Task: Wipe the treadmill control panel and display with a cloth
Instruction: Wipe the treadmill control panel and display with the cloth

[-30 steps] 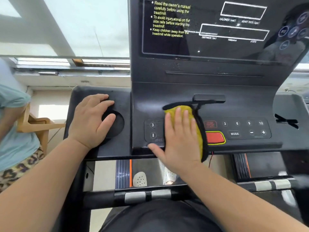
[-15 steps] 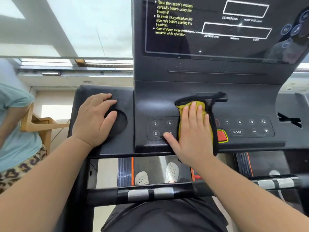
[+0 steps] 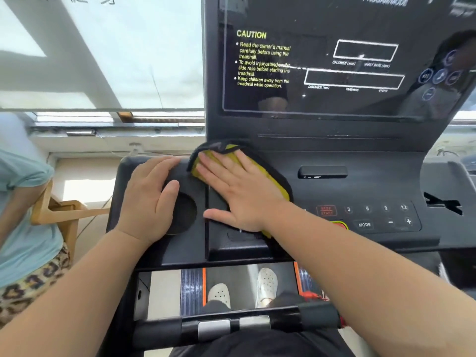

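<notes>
My right hand lies flat, fingers spread, pressing a yellow cloth with a black border onto the upper left of the black control panel. The cloth's far end reaches the seam with the left console wing. My left hand rests flat on that wing beside the round cup holder, holding nothing. Above stands the dark glossy display with yellow caution text. The speed buttons and MODE key show to the right of my forearm; the left button group is hidden under my hand.
A handlebar with metal sensor plates crosses low in front of me. Below it are the treadmill belt and my white shoes. A person in a light blue top sits at the left by a wooden chair. A window runs behind.
My right hand has slid the cloth from the panel's middle, near the red button, up and left to the panel's left edge. The left hand has stayed on the console wing.
</notes>
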A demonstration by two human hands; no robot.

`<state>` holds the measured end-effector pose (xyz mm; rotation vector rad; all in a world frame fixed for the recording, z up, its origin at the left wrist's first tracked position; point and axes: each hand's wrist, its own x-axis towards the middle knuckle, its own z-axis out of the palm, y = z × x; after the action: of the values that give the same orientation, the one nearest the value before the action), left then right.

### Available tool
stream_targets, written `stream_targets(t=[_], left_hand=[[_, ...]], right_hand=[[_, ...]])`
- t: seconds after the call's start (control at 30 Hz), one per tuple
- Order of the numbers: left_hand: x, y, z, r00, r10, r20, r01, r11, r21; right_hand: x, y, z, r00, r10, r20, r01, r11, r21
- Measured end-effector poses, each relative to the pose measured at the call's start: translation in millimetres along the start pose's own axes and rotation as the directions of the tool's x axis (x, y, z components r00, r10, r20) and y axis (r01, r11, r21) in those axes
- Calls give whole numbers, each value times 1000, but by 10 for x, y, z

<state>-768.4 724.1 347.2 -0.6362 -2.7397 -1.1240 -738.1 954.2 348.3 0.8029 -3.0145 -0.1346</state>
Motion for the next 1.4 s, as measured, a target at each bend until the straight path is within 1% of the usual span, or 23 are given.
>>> stream_targets(t=[0.1,0.17,0.2,0.27,0.33,0.43,0.5,0.53,0.63,0.77,0.8,0.87,0.93,0.97,1.07,1.13,1.23,1.3,1.4], left_hand=[[79,138,8,1000,8,2,-8,1000,-17],[154,215,6,1000,11,6,-11,999,-37],[200,250,4,1000,12,8,-11,998,-54],[289,331,10,1000,16,-4,-16,995,-99],[365,421,41,1000,14,-23,-18,987,-157],[461,556,117,999,25,-39,-34,968,-247],[498,610,174,997,31,-72,-51,953,-297],[513,625,194,996,26,-88,-53,948,-314],[536,623,204,995,-4,-95,-29,939,-344],[543,628,138,997,-25,-68,-5,916,-401],[548,641,127,998,-51,-46,25,896,-444],[590,692,88,991,-131,18,119,821,-559],[660,679,50,976,-206,76,210,769,-604],[694,655,32,969,-227,97,239,760,-604],[745,624,-5,961,-247,128,274,758,-592],[734,638,5,962,-243,125,269,768,-582],[689,690,36,964,-244,107,260,778,-571],[679,709,31,963,-249,104,263,778,-570],[725,680,-9,963,-239,122,266,796,-543]], right_hand=[[87,194,-67,994,21,-111,-37,990,-136],[160,337,-164,976,70,-208,-113,973,-203],[184,384,-210,963,104,-248,-157,966,-206],[210,419,-277,931,184,-314,-242,957,-158],[200,418,-312,884,301,-358,-350,933,-79],[74,474,-284,790,501,-352,-540,841,-15],[-54,549,-240,749,568,-341,-606,795,-7],[-105,602,-230,743,574,-344,-613,790,-6],[-106,868,-337,753,523,-399,-584,811,-40],[192,1256,-755,791,334,-512,-468,870,-155],[278,1293,-848,795,303,-526,-451,875,-178],[422,1269,-957,793,281,-541,-443,875,-194],[492,1164,-943,805,262,-533,-424,881,-209],[500,1098,-894,824,235,-515,-396,890,-226],[436,889,-649,889,121,-442,-258,929,-265],[339,791,-477,916,70,-395,-189,944,-271],[132,783,-292,932,51,-359,-162,944,-287],[-8,879,-237,924,85,-372,-197,941,-274],[-78,1102,-314,887,162,-431,-287,927,-241]])
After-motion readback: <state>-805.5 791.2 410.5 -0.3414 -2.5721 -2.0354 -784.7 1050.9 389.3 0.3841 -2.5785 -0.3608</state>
